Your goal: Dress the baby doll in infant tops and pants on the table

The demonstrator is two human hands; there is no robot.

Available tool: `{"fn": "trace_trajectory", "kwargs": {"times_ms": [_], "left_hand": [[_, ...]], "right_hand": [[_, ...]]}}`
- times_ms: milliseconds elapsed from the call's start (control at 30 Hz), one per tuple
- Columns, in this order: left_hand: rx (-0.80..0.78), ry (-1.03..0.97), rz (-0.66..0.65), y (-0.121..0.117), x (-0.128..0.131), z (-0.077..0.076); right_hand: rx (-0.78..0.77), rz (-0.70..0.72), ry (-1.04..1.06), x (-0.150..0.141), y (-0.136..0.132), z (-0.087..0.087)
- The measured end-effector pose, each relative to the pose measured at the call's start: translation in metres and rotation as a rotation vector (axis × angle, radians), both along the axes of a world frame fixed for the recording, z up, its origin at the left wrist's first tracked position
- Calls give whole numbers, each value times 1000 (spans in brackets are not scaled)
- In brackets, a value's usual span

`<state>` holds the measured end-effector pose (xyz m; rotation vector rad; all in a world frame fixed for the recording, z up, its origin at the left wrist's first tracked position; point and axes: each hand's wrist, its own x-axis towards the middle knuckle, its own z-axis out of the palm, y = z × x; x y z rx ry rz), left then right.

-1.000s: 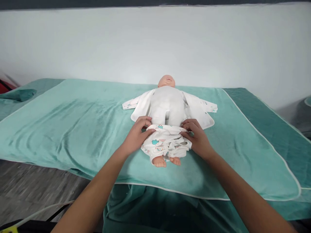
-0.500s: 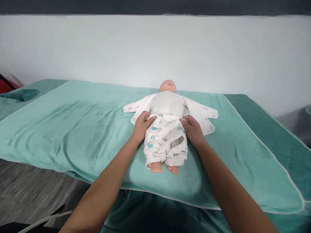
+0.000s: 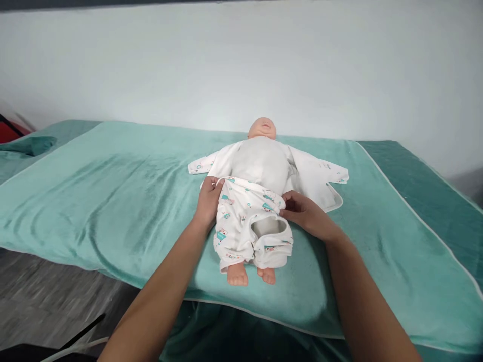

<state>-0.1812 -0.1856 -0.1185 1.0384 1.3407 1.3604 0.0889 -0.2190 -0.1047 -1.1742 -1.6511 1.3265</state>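
"Teal cloth [image 3: 124, 191] spreads across the scene, right up to a pale wall [image 3: 241, 65] on the far side. What carries it?"

"I can't tell; the cloth drapes over the near edge and hides it. A doll [image 3: 260, 161] lies on its back just right of the middle, head far, feet near, so its front faces the person."

"And its clothes?"

"A white jacket [image 3: 313, 176] lies spread out to both sides, which leaves the torso uncovered. The sleeves swallow the arms; I see no doll hands. Printed trousers [image 3: 241, 211] bunch over the legs, on the near half of the doll."

"How are they held?"

"By opposite ends of the waistband, probably to keep it stretched across. The left hand [image 3: 209, 201] has a narrow grip on the left end, farther up; some fingertips are tucked out of sight. The right hand [image 3: 305, 213] pinches the right end, lower, so the band slants."

"Anything smaller?"

"Two bare feet [image 3: 237, 275] poke from the cuffs. Between the trouser legs gapes a bound opening [image 3: 268, 225]; what shows through is hard to make out. Near left, a pale cable [image 3: 75, 350] is cut off by the frame."
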Motion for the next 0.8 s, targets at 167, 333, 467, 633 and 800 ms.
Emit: {"fn": "trace_trajectory", "kwargs": {"times_ms": [167, 333, 467, 633, 800], "left_hand": [[-118, -43, 24, -1, 0, 9], [-23, -114, -90, -5, 2, 6], [20, -170, -218, -5, 2, 3], [64, -111, -300, -2, 1, 0], [156, -47, -274, 2, -1, -6]], "right_hand": [[113, -248, -63, -15, -1, -9], [234, -548, 2, -35, 0, -6], [191, -599, 40, -39, 4, -3], [60, -422, 103, -29, 7, -5], [465, -517, -36, -23, 12, -3]]}}
